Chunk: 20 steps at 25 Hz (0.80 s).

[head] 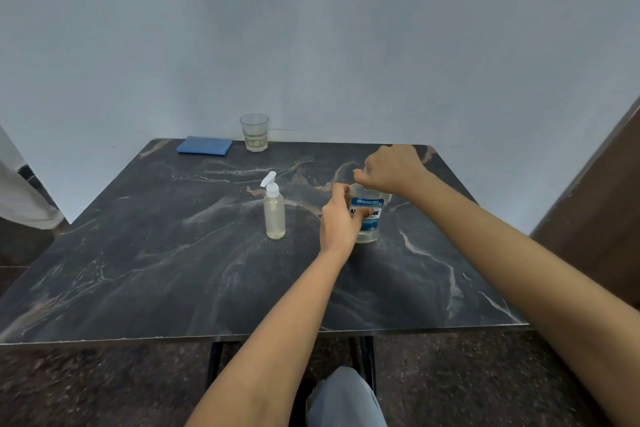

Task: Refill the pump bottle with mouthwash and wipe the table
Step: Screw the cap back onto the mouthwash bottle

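A clear mouthwash bottle (370, 218) with a blue label stands upright right of the table's middle. My left hand (337, 218) grips its body from the left side. My right hand (391, 168) is closed over its top, and the cap is hidden under the fingers. To the left, apart from both hands, a small clear pump bottle (274, 210) with a white pump head stands upright with pale liquid inside. A folded blue cloth (205, 146) lies flat at the table's far edge.
A drinking glass (254, 132) with a little liquid stands beside the cloth by the wall. The dark marble table (156, 253) ends near my knee (346, 399). A brown panel (602, 201) rises on the right.
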Motion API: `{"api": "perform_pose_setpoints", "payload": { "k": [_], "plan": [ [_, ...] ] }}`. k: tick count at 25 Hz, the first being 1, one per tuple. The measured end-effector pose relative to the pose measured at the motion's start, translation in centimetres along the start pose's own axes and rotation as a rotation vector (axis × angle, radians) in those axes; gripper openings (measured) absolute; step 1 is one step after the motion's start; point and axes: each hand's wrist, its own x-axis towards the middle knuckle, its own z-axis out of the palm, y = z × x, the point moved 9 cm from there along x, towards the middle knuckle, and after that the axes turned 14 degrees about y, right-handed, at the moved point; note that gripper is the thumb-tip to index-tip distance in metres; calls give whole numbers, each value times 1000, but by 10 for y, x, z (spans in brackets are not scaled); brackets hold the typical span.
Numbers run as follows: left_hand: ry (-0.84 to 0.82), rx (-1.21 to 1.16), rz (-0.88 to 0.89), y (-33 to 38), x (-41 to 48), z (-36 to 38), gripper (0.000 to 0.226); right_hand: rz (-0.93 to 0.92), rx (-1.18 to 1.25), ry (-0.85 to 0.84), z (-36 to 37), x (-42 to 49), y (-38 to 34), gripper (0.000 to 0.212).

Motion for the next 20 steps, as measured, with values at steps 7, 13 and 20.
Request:
{"api": "perform_pose_setpoints", "payload": {
  "k": [7,13,20],
  "plan": [
    [8,-70,-20,-5,-2,-1,40,351,128,-5,5,-24,12,54],
    [-68,-156,-82,-16,-13,-4,70,665,289,167,-21,-63,20,73],
    [516,-246,-125,-67,-27,-140,19,446,822,317,1,-44,-81,9]
  ]
}}
